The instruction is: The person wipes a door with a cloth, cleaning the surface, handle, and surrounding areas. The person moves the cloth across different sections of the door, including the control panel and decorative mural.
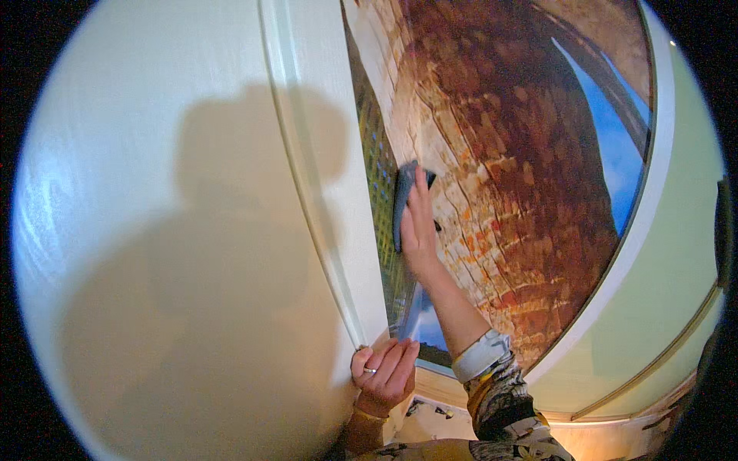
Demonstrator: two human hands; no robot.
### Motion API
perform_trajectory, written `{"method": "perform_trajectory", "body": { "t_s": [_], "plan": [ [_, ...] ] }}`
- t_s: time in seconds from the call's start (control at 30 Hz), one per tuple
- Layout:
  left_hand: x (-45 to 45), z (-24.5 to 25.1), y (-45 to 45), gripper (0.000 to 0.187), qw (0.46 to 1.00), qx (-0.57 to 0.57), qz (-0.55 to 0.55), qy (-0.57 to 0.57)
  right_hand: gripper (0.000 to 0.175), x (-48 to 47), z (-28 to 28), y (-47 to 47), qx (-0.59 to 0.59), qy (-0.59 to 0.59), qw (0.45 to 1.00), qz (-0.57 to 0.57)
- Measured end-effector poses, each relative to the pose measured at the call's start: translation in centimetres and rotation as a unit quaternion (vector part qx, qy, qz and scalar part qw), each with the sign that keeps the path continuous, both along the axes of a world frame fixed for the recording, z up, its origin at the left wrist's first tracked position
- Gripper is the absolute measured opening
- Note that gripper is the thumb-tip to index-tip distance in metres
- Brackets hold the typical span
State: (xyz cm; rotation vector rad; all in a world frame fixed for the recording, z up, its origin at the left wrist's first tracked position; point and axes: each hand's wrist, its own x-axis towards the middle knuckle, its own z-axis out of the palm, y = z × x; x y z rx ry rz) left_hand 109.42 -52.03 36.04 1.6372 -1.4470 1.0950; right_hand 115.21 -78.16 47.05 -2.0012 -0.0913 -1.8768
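A large glossy printed picture (519, 190) of weathered stonework and blue sky fills the right half of the view. My right hand (421, 230) presses a dark grey pad (402, 213), cloth or felt by its look, flat against its left part. Part of a black edge shows beyond my fingers. Lower down, my left hand (387, 366), with a ring and a bracelet, pinches the bottom end of a pale sheet (366, 288). That sheet's straight right edge borders the picture. A long narrow ridge (300, 190) runs down it to my fingers.
A broad white surface (144, 346) bearing my shadow spans the left. Right of the picture are a white border (611, 299) and a pale green wall (651, 276) with a thin brown strip (646, 357). Small dark items (444, 412) lie below, between my arms.
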Motion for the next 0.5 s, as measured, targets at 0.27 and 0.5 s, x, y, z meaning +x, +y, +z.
{"method": "perform_trajectory", "body": {
  "t_s": [0.27,0.5],
  "plan": [
    [0.1,0.0,-0.5,0.021,0.999,-0.018,0.027,-0.024,0.061,-0.9,-18.9,2.1,0.164,0.063,0.984,0.020],
    [-0.1,0.1,-0.8,0.018,0.999,-0.038,0.021,-0.022,0.054,-0.5,-39.0,4.4,0.209,0.085,0.974,-0.023]
  ]
}}
